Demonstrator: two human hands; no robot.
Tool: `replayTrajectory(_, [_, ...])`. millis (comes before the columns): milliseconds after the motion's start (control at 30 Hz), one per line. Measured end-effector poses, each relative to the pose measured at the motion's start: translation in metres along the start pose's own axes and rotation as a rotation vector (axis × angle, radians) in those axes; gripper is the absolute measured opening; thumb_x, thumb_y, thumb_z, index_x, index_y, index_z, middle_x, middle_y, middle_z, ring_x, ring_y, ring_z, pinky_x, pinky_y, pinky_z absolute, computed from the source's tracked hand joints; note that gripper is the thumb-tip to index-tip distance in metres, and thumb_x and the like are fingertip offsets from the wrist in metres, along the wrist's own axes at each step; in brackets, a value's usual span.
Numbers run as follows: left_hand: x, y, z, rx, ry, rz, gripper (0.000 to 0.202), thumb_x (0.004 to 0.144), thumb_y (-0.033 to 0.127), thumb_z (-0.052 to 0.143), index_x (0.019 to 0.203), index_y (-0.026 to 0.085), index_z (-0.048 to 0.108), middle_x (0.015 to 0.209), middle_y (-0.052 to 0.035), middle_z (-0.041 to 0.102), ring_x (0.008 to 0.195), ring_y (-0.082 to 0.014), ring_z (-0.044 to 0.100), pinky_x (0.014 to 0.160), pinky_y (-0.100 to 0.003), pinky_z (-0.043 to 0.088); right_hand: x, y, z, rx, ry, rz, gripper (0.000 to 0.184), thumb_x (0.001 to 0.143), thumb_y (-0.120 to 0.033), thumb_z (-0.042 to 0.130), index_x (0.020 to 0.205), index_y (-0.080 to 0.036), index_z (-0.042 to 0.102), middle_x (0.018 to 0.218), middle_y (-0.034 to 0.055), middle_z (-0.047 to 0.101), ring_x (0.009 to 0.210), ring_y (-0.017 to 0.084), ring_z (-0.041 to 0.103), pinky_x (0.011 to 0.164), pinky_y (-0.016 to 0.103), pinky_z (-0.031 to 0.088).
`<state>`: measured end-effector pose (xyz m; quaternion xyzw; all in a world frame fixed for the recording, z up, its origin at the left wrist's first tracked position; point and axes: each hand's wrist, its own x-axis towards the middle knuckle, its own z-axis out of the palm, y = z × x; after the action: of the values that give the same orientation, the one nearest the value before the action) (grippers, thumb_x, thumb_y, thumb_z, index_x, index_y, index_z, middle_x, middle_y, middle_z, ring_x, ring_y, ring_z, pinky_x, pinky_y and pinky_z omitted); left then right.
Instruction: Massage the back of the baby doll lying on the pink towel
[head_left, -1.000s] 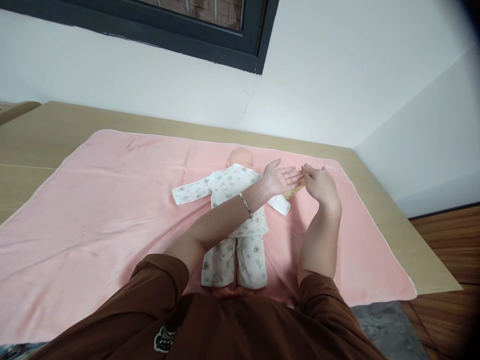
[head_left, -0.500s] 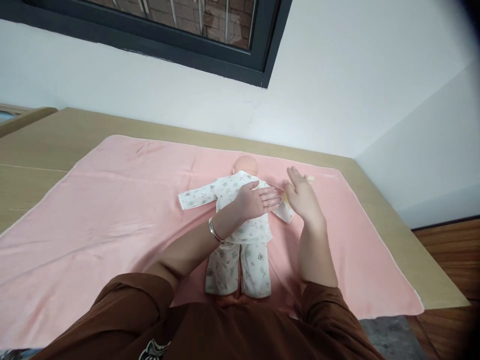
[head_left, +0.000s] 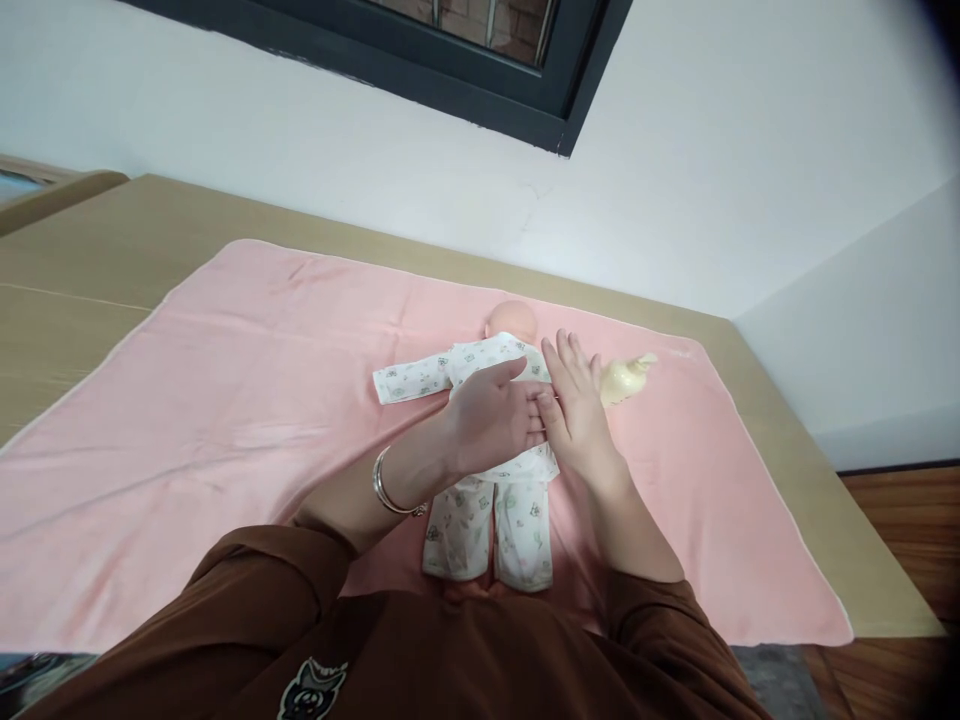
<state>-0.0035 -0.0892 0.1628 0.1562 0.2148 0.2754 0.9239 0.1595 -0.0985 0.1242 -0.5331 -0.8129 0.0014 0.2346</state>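
Pink blanket (head_left: 315,420) below; your left hand (head_left: 491,420) and right hand (head_left: 581,415) now closer over doll (head_left: 521,466), fingers (head_left: 568,372) loosely extended, empty; yellow object (head_left: 625,381) less hidden

Head view, looking forward and down

Left hand (head_left: 491,418) and right hand (head_left: 576,405), both empty

So the left forearm (head_left: 360,510) slants inward, palm showing, thumb raised, fingers loosely curved and pointing right. Right forearm (head_left: 637,530) leans in too, back of the hand showing, fingers aimed away. Left fingertips sit right by the right thumb (head_left: 553,416); can't tell if they're touching tbh.
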Motion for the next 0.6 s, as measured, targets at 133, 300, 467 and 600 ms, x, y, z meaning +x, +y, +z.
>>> replayTrajectory(133, [-0.012, -0.01, 0.007, 0.043, -0.07, 0.024, 0.057, 0.098, 0.05, 0.027, 0.127, 0.012, 0.059, 0.118, -0.016, 0.069, 0.12, -0.029, 0.061, 0.11, -0.046, 0.041, -0.009, -0.008, -0.012, -0.07, 0.01, 0.043, 0.066, 0.099, -0.05, 0.032, 0.158, -0.036, 0.005, 0.165, 0.0048, 0.015, 0.152, 0.038, 0.002, 0.113, 0.074, 0.007])
replayTrajectory(300, [-0.026, -0.02, 0.016, 0.093, -0.084, 0.056, 0.056, 0.099, 0.052, 0.028, 0.124, 0.015, 0.061, 0.112, -0.0138, 0.071, 0.114, -0.0287, 0.062, 0.107, -0.047, 0.042, -0.019, -0.016, -0.024, -0.082, -0.015, 0.045, 0.072, 0.095, -0.053, 0.041, 0.158, -0.036, 0.01, 0.165, 0.0044, 0.017, 0.151, 0.043, -0.001, 0.111, 0.077, 0.003])
replayTrajectory(467, [-0.03, -0.022, 0.019, 0.103, -0.089, 0.011, 0.058, 0.099, 0.054, 0.027, 0.119, 0.014, 0.063, 0.103, -0.0137, 0.073, 0.104, -0.0288, 0.066, 0.095, -0.044, 0.049, -0.027, -0.027, -0.026, -0.05, -0.053, 0.024, 0.076, 0.091, -0.056, 0.049, 0.157, -0.037, 0.016, 0.163, 0.004, 0.023, 0.149, 0.047, -0.004, 0.109, 0.08, 0.002])
replayTrajectory(600, [-0.03, -0.023, 0.021, 0.111, -0.049, -0.023, 0.052, 0.098, 0.053, 0.031, 0.117, 0.017, 0.065, 0.098, -0.0117, 0.074, 0.1, -0.0282, 0.067, 0.085, -0.039, 0.054, -0.032, -0.036, -0.023, -0.059, -0.071, -0.022, 0.082, 0.087, -0.061, 0.051, 0.157, -0.037, 0.015, 0.163, 0.0039, 0.023, 0.149, 0.047, -0.004, 0.11, 0.08, 0.0])
